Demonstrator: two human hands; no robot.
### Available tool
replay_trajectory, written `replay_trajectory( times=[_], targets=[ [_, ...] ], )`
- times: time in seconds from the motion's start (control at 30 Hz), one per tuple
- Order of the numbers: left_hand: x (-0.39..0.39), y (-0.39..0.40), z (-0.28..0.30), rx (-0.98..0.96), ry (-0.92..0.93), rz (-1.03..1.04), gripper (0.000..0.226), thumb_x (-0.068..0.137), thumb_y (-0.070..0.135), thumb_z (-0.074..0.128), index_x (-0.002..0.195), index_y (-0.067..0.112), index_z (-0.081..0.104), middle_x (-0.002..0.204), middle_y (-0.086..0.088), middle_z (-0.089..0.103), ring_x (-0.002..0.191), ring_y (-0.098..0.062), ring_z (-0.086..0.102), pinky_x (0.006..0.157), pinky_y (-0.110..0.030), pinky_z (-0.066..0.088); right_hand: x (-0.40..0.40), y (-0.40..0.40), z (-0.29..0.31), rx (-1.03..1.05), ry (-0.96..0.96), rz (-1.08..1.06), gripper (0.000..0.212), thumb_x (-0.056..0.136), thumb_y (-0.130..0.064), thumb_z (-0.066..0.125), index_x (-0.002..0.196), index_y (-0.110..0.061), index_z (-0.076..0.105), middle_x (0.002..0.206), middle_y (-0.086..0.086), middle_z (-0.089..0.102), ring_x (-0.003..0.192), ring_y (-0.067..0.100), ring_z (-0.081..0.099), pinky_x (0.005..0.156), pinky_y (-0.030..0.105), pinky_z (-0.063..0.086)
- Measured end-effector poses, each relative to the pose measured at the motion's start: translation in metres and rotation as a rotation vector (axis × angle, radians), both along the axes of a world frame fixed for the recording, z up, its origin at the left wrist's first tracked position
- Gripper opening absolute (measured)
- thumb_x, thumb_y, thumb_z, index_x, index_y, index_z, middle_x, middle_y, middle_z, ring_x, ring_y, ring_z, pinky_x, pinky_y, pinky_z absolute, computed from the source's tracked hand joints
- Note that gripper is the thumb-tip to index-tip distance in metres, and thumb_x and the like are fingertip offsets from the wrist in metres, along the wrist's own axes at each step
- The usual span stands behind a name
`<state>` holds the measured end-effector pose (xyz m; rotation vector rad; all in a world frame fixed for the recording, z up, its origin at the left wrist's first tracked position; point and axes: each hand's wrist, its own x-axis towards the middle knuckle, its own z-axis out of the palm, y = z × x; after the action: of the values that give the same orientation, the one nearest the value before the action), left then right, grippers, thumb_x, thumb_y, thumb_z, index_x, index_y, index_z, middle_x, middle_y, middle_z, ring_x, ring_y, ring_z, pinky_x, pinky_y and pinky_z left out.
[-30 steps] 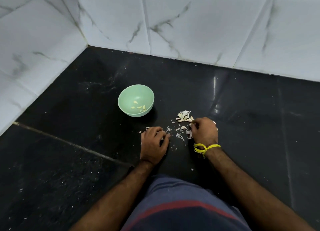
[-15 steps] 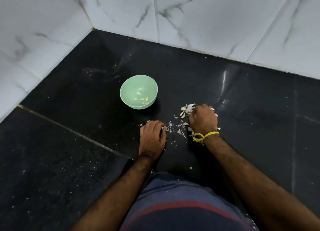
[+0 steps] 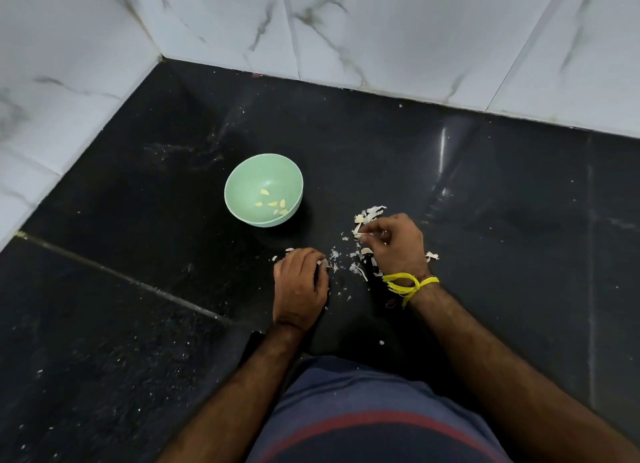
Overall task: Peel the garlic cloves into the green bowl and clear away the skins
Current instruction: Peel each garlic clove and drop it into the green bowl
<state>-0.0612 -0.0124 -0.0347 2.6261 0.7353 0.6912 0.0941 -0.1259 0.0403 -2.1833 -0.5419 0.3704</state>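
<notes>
Garlic cloves point(image 3: 273, 203) in green bowl point(image 3: 242, 185)

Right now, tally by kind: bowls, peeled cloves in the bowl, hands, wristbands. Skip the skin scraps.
Green bowl: 1
Peeled cloves in the bowl: about 5, small and partly bunched
Hands: 2, left hand, right hand
Yellow wristband: 1
Total: about 9
</notes>
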Motion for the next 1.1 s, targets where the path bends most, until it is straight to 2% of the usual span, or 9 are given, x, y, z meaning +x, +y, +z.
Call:
replay_trajectory(
  times=[0.13,0.37,0.43,0.53,0.67,0.8,0.9,1.0,1.1],
  targets=[
    [-0.001,0.001,0.001,0.01,0.008,-0.027,0.011,0.092,0.019,0.064,0.102,0.015,0.068,0.108,-0.001,0.067,0.104,-0.024,0.062,0.093,-0.04,0.041,-0.009,0.0,0.005,0.081,0.143,0.035,0.008,0.079,-0.016,0.078,0.084,-0.023,0.077,0.065,-0.001,0.07,0.063,0.012,0.067,0.069,0.03,0.059],
    [0.0,0.002,0.0,-0.004,-0.002,-0.063,0.016,0.093,0.022,0.058,0.103,0.015,0.068,0.109,-0.001,0.067,0.105,-0.023,0.061,0.092,-0.039,0.041,-0.017,-0.005,0.002,0.199,0.353,-0.021,0.007,0.084,-0.012,0.072,0.078,-0.014,0.071,0.07,0.008,0.072,0.068,0.025,0.072,0.071,0.046,0.06],
    [-0.001,0.001,0.002,-0.004,-0.016,-0.079,0.019,0.094,0.025,0.054,0.102,0.015,0.068,0.108,0.0,0.067,0.104,-0.023,0.062,0.091,-0.039,0.042,-0.019,-0.009,0.003,0.211,0.357,-0.015,0.006,0.085,-0.005,0.071,0.086,-0.011,0.07,0.073,0.011,0.072,0.071,0.03,0.071,0.071,0.046,0.061],
    [0.0,0.002,0.003,0.002,-0.035,-0.096,0.021,0.094,0.026,0.052,0.101,0.015,0.068,0.107,-0.001,0.067,0.103,-0.023,0.062,0.089,-0.038,0.041,-0.026,-0.012,0.004,0.184,0.398,-0.009,0.022,0.081,-0.002,0.074,0.1,-0.007,0.063,0.078,0.016,0.071,0.07,0.031,0.071,0.071,0.043,0.061],
    [-0.002,0.002,0.007,-0.019,-0.065,-0.114,0.018,0.093,0.025,0.053,0.101,0.017,0.068,0.107,0.001,0.067,0.102,-0.021,0.061,0.088,-0.036,0.038,-0.036,-0.014,0.002,0.13,0.475,-0.029,0.019,0.077,-0.011,0.08,0.091,-0.004,0.07,0.077,0.01,0.071,0.067,0.017,0.067,0.062,0.03,0.059],
    [-0.007,0.001,0.01,-0.086,-0.114,-0.072,0.012,0.091,0.022,0.058,0.1,0.02,0.066,0.106,0.004,0.066,0.1,-0.018,0.059,0.089,-0.034,0.037,-0.045,-0.015,-0.001,0.1,0.477,-0.02,0.012,0.081,-0.005,0.075,0.093,-0.007,0.074,0.088,0.012,0.073,0.085,0.025,0.071,0.073,0.034,0.061],
    [-0.017,0.001,0.005,-0.109,-0.116,-0.066,0.015,0.091,0.024,0.056,0.103,0.021,0.065,0.108,0.004,0.066,0.103,-0.017,0.058,0.088,-0.031,0.035,-0.048,-0.012,-0.004,-0.002,0.445,0.016,0.011,0.077,-0.004,0.078,0.086,-0.009,0.075,0.082,0.012,0.074,0.078,0.026,0.073,0.073,0.039,0.061],
    [-0.022,0.003,0.002,-0.107,-0.11,-0.068,0.02,0.092,0.026,0.053,0.104,0.018,0.066,0.108,0.003,0.066,0.104,-0.018,0.058,0.087,-0.03,0.035,-0.048,-0.003,-0.004,-0.148,0.315,0.098,0.006,0.076,-0.009,0.08,0.079,-0.011,0.075,0.076,0.008,0.073,0.072,0.02,0.072,0.072,0.037,0.061],
    [-0.02,0.003,0.002,-0.075,-0.097,-0.088,0.019,0.092,0.024,0.054,0.105,0.017,0.066,0.107,0.001,0.066,0.103,-0.019,0.058,0.087,-0.031,0.036,-0.052,0.007,-0.003,-0.288,0.229,0.177,0.005,0.082,-0.009,0.073,0.086,-0.008,0.076,0.085,0.009,0.074,0.083,0.021,0.069,0.08,0.029,0.056]
  ],
)
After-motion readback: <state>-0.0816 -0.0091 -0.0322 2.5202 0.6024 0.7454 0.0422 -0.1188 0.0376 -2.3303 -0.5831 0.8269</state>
